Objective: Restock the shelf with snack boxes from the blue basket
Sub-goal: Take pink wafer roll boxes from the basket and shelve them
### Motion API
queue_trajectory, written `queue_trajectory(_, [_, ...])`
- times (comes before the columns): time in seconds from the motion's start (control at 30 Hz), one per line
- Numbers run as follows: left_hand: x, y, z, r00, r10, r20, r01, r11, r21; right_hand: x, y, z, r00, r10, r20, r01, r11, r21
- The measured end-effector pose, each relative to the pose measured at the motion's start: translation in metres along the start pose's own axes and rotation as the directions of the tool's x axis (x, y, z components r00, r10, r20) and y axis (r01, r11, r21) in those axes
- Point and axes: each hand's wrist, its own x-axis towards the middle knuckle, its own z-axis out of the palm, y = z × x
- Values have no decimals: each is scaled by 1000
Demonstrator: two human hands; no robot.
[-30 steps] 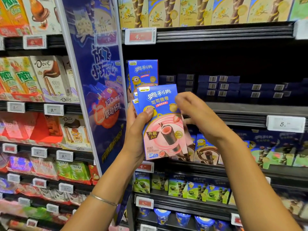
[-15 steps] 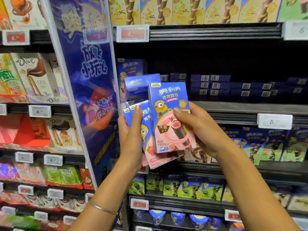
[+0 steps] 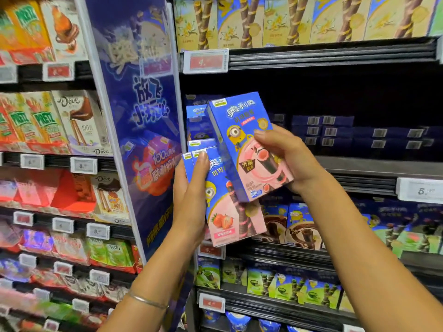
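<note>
My right hand (image 3: 290, 156) grips one blue-and-pink strawberry snack box (image 3: 242, 142), tilted, in front of the dark middle shelf (image 3: 359, 168). My left hand (image 3: 191, 200) holds a stack of the same snack boxes (image 3: 230, 212) just below and to the left, thumb across their front. One matching box (image 3: 197, 121) stands at the shelf's far left behind them. Dark blue boxes (image 3: 335, 133) lie flat at the back of that shelf. The blue basket is out of sight.
A tall blue promotional divider (image 3: 141, 130) rises left of the shelf. Yellow wafer boxes (image 3: 299, 17) fill the shelf above, chocolate and green boxes (image 3: 302, 226) the shelves below. Price tags (image 3: 419, 190) line the shelf edges. Pretz and Dove boxes (image 3: 60, 121) stand at left.
My right hand has lifted the front box off the stack and carried it up and to the right, tilting it. The left hand keeps the other boxes and has sunk slightly.
</note>
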Motion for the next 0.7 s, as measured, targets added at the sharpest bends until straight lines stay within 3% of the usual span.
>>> queue_trajectory(0.17, [1,5,-5,998,-36,48,36,999,11,21,2,-7,993,83,83,-93,988,119])
queue_trajectory(0.4, [2,16,-2,981,-153,118,162,984,-72,30,16,-16,986,144,78,-160,954,256])
queue_trajectory(0.7, [2,17,2,982,-126,144,145,981,-131,34,28,-19,983,179,40,-180,909,376])
